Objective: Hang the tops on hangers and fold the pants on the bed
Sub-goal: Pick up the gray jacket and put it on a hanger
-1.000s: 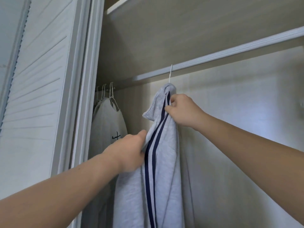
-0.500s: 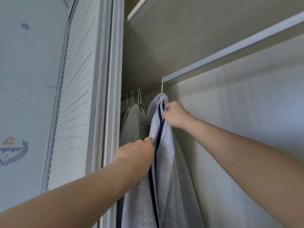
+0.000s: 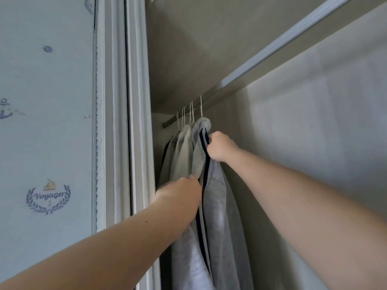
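Inside the wardrobe, our grey top (image 3: 217, 206) hangs from the rail (image 3: 272, 51). Our left hand (image 3: 184, 191) and right hand (image 3: 219, 146) both clench its fabric.

My left hand (image 3: 184, 191) has its fingertips buried in the grey top (image 3: 217, 206), whose hem runs off the bottom edge. The hanger (image 3: 201, 107) shows only its hook. The far tops (image 3: 178, 147) are mostly hidden behind it.

- You're looking up into a wardrobe interior (image 3: 314, 126), its beige panels catching soft light.
- A metal rail (image 3: 272, 51) is running diagonally overhead.
- The white door frame (image 3: 125, 122) is standing left, bordering pale blue nautical wallpaper (image 3: 48, 143).
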Demonstrator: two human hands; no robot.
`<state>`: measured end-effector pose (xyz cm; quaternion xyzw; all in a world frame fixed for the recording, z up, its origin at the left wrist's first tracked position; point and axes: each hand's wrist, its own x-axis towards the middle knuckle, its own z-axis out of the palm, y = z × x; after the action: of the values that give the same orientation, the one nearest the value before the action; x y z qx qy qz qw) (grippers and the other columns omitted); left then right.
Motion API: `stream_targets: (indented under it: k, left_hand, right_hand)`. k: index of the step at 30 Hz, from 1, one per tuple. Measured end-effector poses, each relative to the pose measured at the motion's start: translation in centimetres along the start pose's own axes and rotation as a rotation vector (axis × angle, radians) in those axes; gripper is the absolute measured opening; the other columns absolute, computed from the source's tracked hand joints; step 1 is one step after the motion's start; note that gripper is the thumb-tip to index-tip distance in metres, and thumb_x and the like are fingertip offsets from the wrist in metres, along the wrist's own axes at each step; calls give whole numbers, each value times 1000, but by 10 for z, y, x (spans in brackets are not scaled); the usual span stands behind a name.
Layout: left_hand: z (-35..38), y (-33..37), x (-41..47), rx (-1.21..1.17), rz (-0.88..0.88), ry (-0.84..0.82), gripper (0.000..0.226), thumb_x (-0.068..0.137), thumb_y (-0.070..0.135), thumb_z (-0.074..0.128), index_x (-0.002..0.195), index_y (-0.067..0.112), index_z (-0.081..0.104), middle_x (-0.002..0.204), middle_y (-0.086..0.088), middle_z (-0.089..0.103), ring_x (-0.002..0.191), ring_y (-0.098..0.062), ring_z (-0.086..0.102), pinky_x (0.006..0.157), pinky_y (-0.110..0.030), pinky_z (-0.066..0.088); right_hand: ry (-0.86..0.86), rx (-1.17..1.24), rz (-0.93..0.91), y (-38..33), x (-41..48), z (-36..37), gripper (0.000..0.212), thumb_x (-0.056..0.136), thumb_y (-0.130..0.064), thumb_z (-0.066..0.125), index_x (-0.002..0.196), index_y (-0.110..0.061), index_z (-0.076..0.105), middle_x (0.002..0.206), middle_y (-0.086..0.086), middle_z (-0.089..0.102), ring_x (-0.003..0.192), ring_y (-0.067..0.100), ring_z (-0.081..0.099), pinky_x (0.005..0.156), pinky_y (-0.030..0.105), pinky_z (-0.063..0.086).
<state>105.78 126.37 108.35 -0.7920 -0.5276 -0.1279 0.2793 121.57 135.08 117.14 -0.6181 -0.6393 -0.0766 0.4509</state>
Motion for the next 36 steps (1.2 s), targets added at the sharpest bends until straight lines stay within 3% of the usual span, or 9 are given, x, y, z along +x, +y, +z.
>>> stream_targets:
  k: [4, 7, 11, 14, 16, 21, 26, 31, 36]
  left_hand:
    - [4, 4, -8, 132, 28, 9, 43, 96, 4, 53, 135, 9, 35, 110, -10, 64, 95, -29, 66, 67, -37, 42]
    - [1, 4, -18, 245, 105, 146, 44, 93, 11, 58, 131, 12, 36, 98, -6, 61, 94, -29, 60, 74, -38, 37]
    - [-11, -18, -43, 324, 185, 402, 32, 89, 18, 54, 120, 15, 46, 119, -9, 59, 111, -31, 49, 89, -41, 36]
    - [-16, -45, -67, 296, 232, 577, 36, 90, 24, 53, 124, 14, 58, 134, -13, 59, 131, -37, 46, 107, -50, 36]
    - [-17, -64, -87, 253, 232, 650, 42, 89, 29, 55, 127, 11, 61, 141, -16, 56, 138, -40, 43, 111, -54, 35]
    - [-26, -114, -150, 290, 86, 584, 58, 94, 45, 46, 143, 15, 51, 156, -13, 42, 148, -38, 30, 116, -58, 28]
    - [-45, -174, -227, 355, -57, 519, 67, 93, 52, 43, 150, 17, 45, 161, -8, 35, 151, -35, 25, 118, -57, 25]
    - [-74, -240, -332, 456, -201, 398, 70, 94, 56, 36, 153, 19, 39, 163, -6, 31, 153, -33, 18, 119, -54, 18]
    - [-113, -295, -468, 468, -401, 311, 71, 94, 58, 35, 156, 23, 33, 165, -2, 26, 154, -30, 14, 119, -54, 20]
  right_hand:
    - [-24, -57, -28, 8, -5, 5, 23, 100, -14, 48, 117, -7, 61, 114, 15, 65, 100, 34, 62, 84, 38, 53]
    - [-129, -78, -53, 10, -9, -1, 32, 100, -21, 54, 129, -8, 55, 124, 15, 62, 109, 32, 61, 93, 40, 53]
    - [-13, 4, -139, 7, -25, -14, 58, 101, -33, 55, 153, -18, 34, 150, 12, 47, 130, 30, 51, 99, 33, 42]
    - [149, 5, -249, -5, -49, -15, 62, 102, -44, 45, 156, -23, 23, 156, 10, 38, 141, 32, 37, 108, 44, 35]
    - [222, -59, -326, -17, -71, -12, 65, 102, -52, 39, 157, -25, 19, 158, 8, 34, 144, 30, 31, 110, 49, 31]
    - [291, -93, -507, -69, -124, 1, 69, 98, -61, 21, 159, -28, 14, 166, -4, 16, 153, 16, 6, 121, 48, 10]
    - [270, -92, -645, -154, -172, 26, 69, 98, -62, 16, 158, -30, 10, 168, -3, 1, 154, 16, -7, 121, 51, -3]
    - [242, -17, -805, -262, -242, 53, 70, 97, -64, 12, 157, -28, 15, 168, 0, 6, 155, 24, -2, 120, 57, 1]
    - [114, 138, -963, -378, -341, 77, 70, 99, -64, 13, 159, -28, 13, 168, -3, 3, 155, 21, -5, 121, 53, -4]
